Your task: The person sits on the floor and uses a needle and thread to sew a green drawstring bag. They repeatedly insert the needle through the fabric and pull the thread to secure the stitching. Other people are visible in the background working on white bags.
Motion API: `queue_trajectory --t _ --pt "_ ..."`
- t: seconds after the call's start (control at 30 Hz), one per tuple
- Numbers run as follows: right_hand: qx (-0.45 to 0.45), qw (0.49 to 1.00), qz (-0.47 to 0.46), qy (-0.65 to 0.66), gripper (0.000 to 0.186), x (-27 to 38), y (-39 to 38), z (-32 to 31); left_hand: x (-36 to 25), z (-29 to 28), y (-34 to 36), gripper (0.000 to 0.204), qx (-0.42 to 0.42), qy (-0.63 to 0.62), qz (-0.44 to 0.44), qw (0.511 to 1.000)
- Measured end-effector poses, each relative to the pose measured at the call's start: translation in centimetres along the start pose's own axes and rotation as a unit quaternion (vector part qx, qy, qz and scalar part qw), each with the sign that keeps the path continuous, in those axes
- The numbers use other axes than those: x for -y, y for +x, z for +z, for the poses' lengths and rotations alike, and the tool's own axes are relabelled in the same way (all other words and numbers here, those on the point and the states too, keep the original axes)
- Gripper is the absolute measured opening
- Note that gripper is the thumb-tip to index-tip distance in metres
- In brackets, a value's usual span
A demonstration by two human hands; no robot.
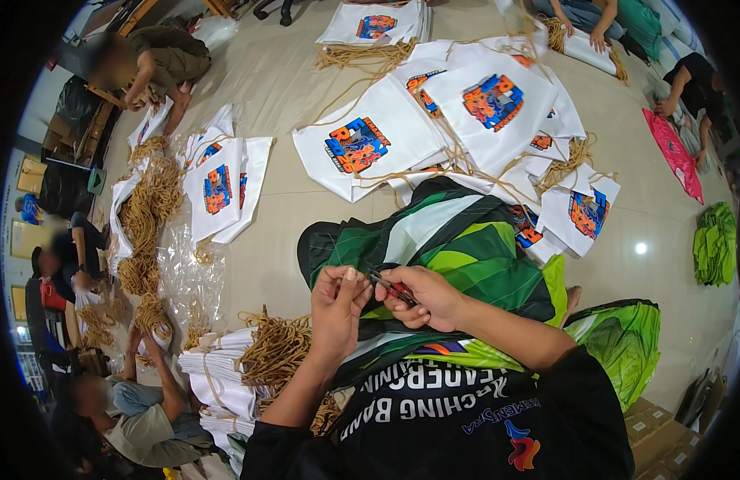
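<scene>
A green, white and black garment (487, 276) is spread over my lap, with fine loose threads faintly showing near its upper left. My right hand (434, 298) is closed around small thread snips (399, 293) with red handles, their dark blades pointing toward my left fingers. Thumb and fingertips of my left hand (339, 298) are pinched together just left of the blade tips, over the garment. What they pinch is too small to make out.
White printed drawstring bags (370, 152) with tan cords lie ahead. Folded white bags (219, 372) and bundled cords (275, 350) sit at my left. Lime-green cloth (618, 348) lies right, a folded green stack (714, 244) farther right. Other people sit working around the floor.
</scene>
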State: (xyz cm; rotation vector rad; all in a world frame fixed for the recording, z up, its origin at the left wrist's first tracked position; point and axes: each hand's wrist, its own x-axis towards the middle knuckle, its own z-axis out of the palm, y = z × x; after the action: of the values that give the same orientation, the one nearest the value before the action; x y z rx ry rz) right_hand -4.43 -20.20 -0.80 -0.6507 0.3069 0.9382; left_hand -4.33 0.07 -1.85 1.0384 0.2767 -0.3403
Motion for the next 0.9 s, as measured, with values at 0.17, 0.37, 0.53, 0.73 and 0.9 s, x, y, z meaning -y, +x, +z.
queue_trajectory --t 0.17,0.37,0.53,0.73,0.9 --pt "0.005 1.0 -0.007 -0.007 0.037 0.0 0.0 -0.2 -0.2 0.0 0.0 0.01 0.01 0.0 -0.006 1.0" --pt "0.011 1.0 0.001 -0.017 0.036 0.0 0.0 -0.3 -0.4 -0.1 0.0 0.01 0.02 0.005 -0.024 0.999" --pt "0.016 1.0 0.002 -0.018 0.036 0.0 0.0 -0.4 -0.9 0.2 -0.2 0.01 0.024 0.011 -0.027 0.999" --pt "0.022 0.999 0.006 -0.025 0.037 -0.1 0.0 -0.8 -1.1 0.0 -0.2 0.01 0.034 0.004 -0.036 0.999" --pt "0.029 0.999 0.01 -0.023 0.037 0.0 -0.1 -0.6 -1.8 0.2 -0.3 0.009 0.031 0.011 -0.052 0.998"
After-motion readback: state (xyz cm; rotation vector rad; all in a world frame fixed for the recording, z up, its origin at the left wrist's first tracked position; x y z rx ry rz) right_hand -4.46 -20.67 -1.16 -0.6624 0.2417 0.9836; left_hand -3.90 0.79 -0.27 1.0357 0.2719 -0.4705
